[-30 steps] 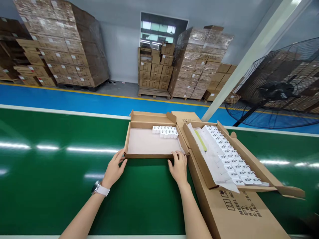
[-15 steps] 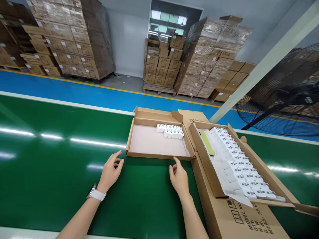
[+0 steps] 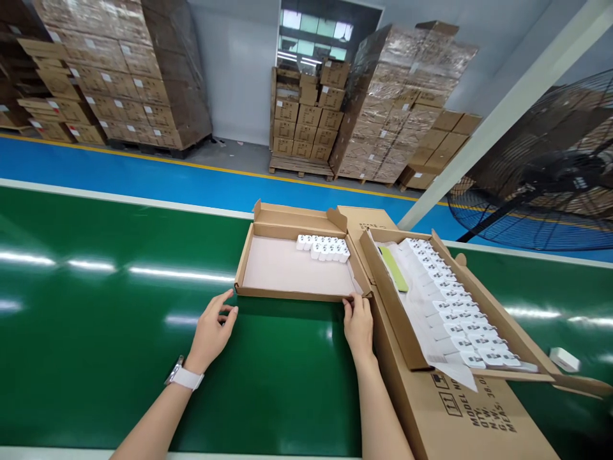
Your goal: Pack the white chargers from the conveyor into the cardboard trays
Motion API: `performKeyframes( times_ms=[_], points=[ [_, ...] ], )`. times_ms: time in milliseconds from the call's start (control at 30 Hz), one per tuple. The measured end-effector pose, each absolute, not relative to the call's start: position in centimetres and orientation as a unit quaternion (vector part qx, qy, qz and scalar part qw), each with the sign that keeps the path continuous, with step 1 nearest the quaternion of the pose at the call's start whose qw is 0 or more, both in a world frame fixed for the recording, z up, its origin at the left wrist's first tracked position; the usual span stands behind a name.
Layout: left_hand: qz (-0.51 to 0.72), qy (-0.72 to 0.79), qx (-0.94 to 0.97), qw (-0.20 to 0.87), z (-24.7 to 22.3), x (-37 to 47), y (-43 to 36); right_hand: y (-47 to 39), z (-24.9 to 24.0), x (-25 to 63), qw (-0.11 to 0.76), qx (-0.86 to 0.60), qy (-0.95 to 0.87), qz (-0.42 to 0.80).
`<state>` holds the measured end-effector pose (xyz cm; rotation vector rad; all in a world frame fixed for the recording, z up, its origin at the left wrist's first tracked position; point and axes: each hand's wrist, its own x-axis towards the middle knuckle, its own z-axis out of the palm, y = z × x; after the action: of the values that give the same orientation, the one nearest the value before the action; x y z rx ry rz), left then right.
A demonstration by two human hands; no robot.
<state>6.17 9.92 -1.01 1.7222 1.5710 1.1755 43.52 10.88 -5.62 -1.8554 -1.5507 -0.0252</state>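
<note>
An open shallow cardboard box (image 3: 287,294) lies on the green surface, lined with pale paper. Two short rows of small white plastic units (image 3: 330,249) stand in its back right part. My right hand (image 3: 359,322) is at the box's front wall near the right corner, fingertips over the rim and thumb in front. Off the front left corner, my left hand (image 3: 214,329) hovers with fingers apart and curved, holding nothing. To the right, a longer open carton (image 3: 395,313) holds several rows of white units with metal pins and a yellow-green strip (image 3: 393,269).
Under the longer carton lies a big printed cardboard carton (image 3: 479,441). A white block (image 3: 565,359) sits on the green belt (image 3: 96,358) at far right. Beyond are a slanted white post (image 3: 498,121), a black fan (image 3: 550,179) and wrapped pallet stacks (image 3: 402,102).
My right hand has moved right and forward onto the box's front rim. My left hand stays about where it was. A white block has appeared at the far right. The view has shifted slightly.
</note>
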Motion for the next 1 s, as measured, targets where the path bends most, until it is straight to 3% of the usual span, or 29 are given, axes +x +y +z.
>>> performKeyframes(
  times_ms=[667,1000],
  points=[
    [0.434,0.581,0.634,0.269,-1.5,6.1,10.0,8.9,-3.7,42.4,0.399,-0.699,-0.593,-0.023],
    [0.397,0.559,0.69,0.23,-1.3,5.9,9.9,7.2,-3.2,35.8,0.252,-0.577,-0.77,0.102]
  ],
)
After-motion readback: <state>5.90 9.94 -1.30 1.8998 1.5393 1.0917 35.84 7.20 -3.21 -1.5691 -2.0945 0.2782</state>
